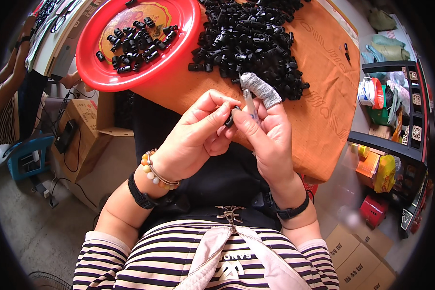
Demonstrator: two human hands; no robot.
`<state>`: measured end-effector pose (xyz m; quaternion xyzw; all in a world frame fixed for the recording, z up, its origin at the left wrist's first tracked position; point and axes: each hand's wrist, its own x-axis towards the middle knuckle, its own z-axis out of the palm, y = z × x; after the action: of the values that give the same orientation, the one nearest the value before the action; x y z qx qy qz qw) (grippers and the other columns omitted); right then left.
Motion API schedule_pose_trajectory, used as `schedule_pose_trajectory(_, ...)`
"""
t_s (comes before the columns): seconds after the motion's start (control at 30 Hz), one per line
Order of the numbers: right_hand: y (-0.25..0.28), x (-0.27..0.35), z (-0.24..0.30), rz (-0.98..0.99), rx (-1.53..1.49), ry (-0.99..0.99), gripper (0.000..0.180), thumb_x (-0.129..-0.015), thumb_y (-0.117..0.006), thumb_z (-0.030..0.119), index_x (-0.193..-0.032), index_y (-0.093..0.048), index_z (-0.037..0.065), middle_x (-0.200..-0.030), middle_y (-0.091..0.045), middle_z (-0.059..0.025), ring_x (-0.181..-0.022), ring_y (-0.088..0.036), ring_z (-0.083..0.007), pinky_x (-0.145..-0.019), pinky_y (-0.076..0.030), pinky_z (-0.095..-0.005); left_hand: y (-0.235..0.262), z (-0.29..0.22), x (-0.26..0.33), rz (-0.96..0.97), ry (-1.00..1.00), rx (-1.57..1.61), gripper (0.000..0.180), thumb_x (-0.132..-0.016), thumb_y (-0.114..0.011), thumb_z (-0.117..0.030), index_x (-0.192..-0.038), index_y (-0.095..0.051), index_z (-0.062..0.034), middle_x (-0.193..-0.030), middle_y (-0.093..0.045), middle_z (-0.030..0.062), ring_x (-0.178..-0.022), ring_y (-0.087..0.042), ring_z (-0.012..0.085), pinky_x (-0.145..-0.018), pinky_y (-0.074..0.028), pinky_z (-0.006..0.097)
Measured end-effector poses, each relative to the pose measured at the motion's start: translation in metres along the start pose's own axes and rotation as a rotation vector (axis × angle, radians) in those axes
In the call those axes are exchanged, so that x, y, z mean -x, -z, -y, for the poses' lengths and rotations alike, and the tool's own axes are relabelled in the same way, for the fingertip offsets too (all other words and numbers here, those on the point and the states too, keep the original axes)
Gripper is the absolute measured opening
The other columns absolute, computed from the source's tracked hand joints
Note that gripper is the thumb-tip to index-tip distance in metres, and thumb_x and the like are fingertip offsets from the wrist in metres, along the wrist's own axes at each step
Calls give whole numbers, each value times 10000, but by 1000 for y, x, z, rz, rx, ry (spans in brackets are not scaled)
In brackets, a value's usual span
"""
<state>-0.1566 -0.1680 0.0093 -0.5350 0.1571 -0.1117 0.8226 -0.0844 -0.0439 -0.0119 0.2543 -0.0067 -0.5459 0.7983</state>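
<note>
My left hand [193, 137] and my right hand [268, 137] meet over my lap, just in front of the table edge. Together they pinch a small black plastic piece [230, 118] between the fingertips. My right hand also holds a thin pale blade-like tool [249, 101], and its index finger wears a grey knitted finger cot [261, 89]. A large heap of the same black plastic pieces [253, 38] lies on the orange cloth [324, 96] right behind my hands. A red round tray [183, 38] at the left holds several more black pieces.
Cardboard boxes [82, 130] stand at the left below the table, with a blue stool [26, 154] and cables on the floor. Another person's arm [7, 82] shows at the far left. A dark shelf [401, 140] with assorted packages stands at the right, more boxes [357, 256] below it.
</note>
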Motion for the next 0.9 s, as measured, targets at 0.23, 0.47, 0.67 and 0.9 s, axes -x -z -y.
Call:
schedule_pose_trajectory(0.23, 2, 3, 0, 75, 109, -5, 443, -903, -517, 66, -1303, -349, -24, -1059, -556, -56, -802, -520, -46, -745, -425, -188, -3, 1, 0, -16, 0, -5, 134, -944, -471, -223, -1023, -509, -121, -743, -498, -16, -554, -351, 14, -476, -266, 161)
schedule_pose_trajectory(0.47, 4, 3, -1, -4, 82, 113, 454, -892, -566, 118, -1273, -366, -25, -1012, -544, -73, -825, -530, -55, -742, -439, -181, -1, -2, 0, -59, -38, -25, 145, -952, -435, -212, -1064, -479, -132, -711, -465, 13, -517, -315, 45, -452, -270, 173)
schedule_pose_trajectory(0.67, 8, 15, -2, 59, 218, 6, 387, -875, -579, 80, -1219, -437, -25, -1021, -580, -87, -888, -542, -65, -771, -436, -183, -5, -5, 1, -151, -75, 28, 190, -946, -440, -199, -1119, -471, -124, -699, -468, -8, -492, -289, 41, -445, -257, 178)
schedule_pose_trajectory(0.9, 5, 16, -3, 47, 334, 63, 349, -845, -616, 69, -1164, -502, -16, -933, -610, -51, -786, -530, -31, -666, -444, -160, 0, -5, 3, -38, -118, 6, 160, -940, -474, -211, -1073, -504, -129, -788, -505, -45, -629, -433, 10, -507, -322, 161)
